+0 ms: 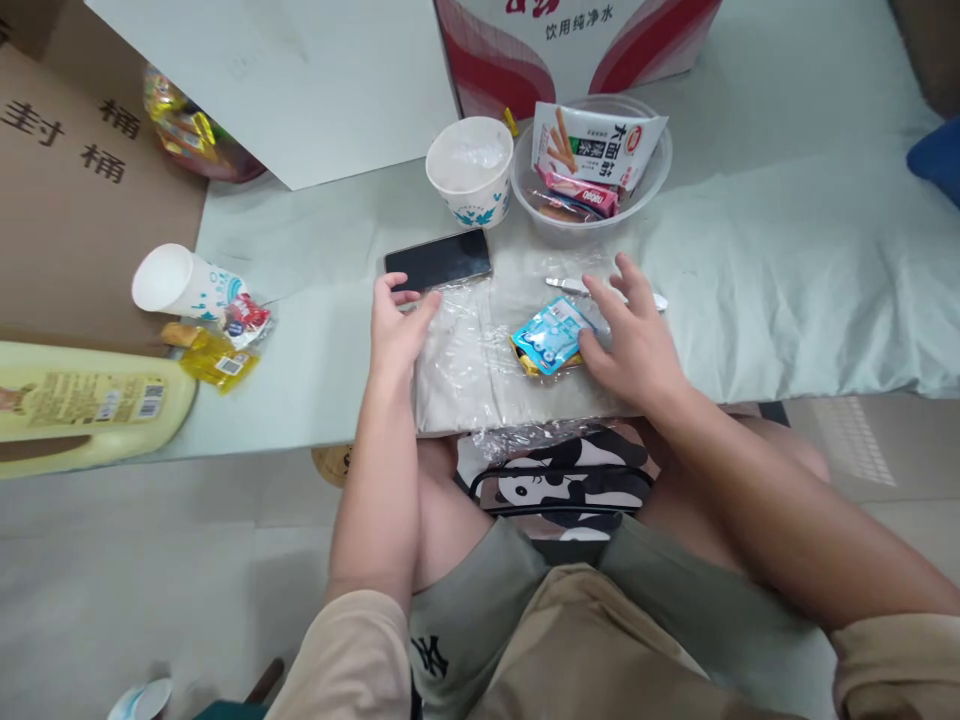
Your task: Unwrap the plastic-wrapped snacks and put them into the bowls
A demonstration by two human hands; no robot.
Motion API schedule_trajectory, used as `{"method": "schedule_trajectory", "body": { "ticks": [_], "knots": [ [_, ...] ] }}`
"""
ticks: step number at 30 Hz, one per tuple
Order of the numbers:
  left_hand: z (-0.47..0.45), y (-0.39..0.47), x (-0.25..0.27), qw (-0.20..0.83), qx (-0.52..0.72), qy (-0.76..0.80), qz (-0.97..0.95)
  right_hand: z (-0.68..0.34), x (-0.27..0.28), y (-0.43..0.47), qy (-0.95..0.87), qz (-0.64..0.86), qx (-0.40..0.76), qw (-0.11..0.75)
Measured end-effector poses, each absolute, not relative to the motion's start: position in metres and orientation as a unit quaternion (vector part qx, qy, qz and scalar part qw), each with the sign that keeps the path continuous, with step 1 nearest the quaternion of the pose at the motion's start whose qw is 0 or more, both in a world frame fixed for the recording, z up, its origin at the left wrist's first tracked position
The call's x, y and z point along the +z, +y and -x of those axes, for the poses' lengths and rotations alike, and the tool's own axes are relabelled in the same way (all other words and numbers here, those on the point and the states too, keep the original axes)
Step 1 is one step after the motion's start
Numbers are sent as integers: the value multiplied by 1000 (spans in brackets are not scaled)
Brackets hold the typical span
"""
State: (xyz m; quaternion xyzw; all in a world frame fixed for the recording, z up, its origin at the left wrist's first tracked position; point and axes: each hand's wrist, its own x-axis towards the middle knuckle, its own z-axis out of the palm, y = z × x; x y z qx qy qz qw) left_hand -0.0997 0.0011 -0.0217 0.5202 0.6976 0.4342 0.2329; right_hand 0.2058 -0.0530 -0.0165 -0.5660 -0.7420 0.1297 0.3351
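Note:
A sheet of clear plastic film (pixel 461 365) lies on the cloth-covered table, its near edge hanging over the front. My left hand (pixel 397 330) rests at the film's left edge, thumb and fingers apart, just below a black phone (pixel 439 260). My right hand (pixel 637 335) is open with spread fingers over the film's right side. Its thumb is at the edge of a small blue packet (pixel 553 335), which lies on top of a yellow-and-black packet (pixel 528 364). A slim silver tool (pixel 564 286), perhaps a knife, passes partly hidden beneath the right fingers.
Behind the film stand a paper bowl (pixel 470 172) and a clear plastic bowl (pixel 654 190) of packaged snacks. A tipped paper cup (pixel 176 282), wrapped snacks (pixel 221 358) and a yellow jug (pixel 172 395) are at left. Boxes (pixel 300 80) line the back.

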Motion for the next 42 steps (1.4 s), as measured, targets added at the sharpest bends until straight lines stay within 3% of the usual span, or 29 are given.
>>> {"method": "schedule_trajectory", "body": {
  "ticks": [5, 9, 15, 19, 24, 32, 42],
  "knots": [
    [97, -24, -7, 39, 452, 684, -571, -206, 2, -56, -755, 547, 69, 354],
    [68, -49, 16, -82, 483, 639, -593, -200, 5, -58, -840, 443, 112, 293],
    [25, -62, 11, 130, 259, 560, -776, -195, 1, -59, -867, 402, 166, 245],
    [25, -58, 1, 162, 161, 558, -798, -195, -3, -59, -877, 393, 187, 201],
    [26, -61, 5, 179, 169, 567, -786, -191, -7, -58, -866, 408, 200, 209],
    [6, -59, 3, 164, 193, 622, -741, -195, -6, -49, -801, 412, 301, 313],
    [4, -58, 7, 174, 186, 623, -739, -221, 14, -50, -719, 554, 203, 366]
  ]
}}
